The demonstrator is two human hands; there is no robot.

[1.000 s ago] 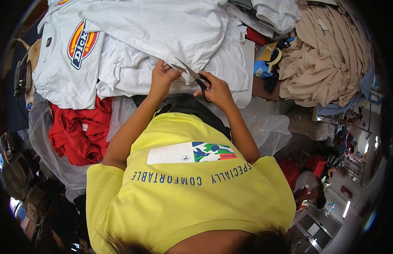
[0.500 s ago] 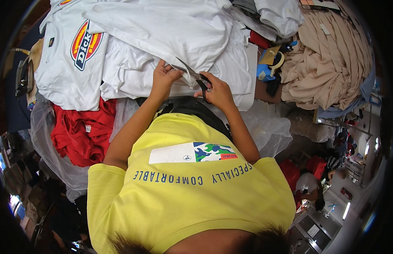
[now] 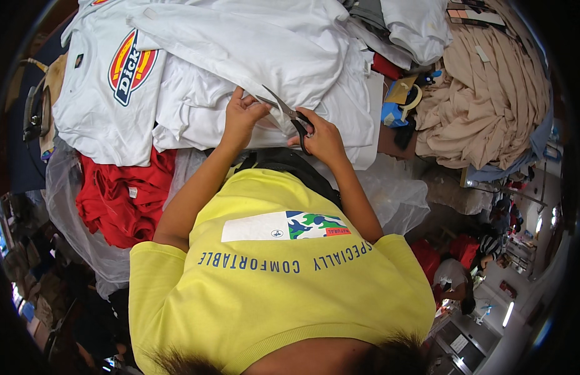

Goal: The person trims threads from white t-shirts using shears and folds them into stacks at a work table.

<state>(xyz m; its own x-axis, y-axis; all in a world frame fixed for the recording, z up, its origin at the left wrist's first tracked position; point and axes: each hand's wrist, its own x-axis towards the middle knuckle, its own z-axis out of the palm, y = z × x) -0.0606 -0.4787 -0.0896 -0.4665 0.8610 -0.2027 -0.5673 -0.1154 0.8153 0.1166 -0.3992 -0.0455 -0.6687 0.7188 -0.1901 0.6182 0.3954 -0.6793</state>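
While gripped by two hands: one scissors, one white shirt.

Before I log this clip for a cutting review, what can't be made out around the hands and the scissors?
Head view only:
- What the scissors are cutting: the blade tips lie against folds of the white shirt, too small to tell.
- Right hand: its fingers cover the handles, grip detail hidden.
- Left hand: its fingertips curl into the cloth, so what they pinch is hidden.
- Red garments: partly under white shirts and clear plastic.
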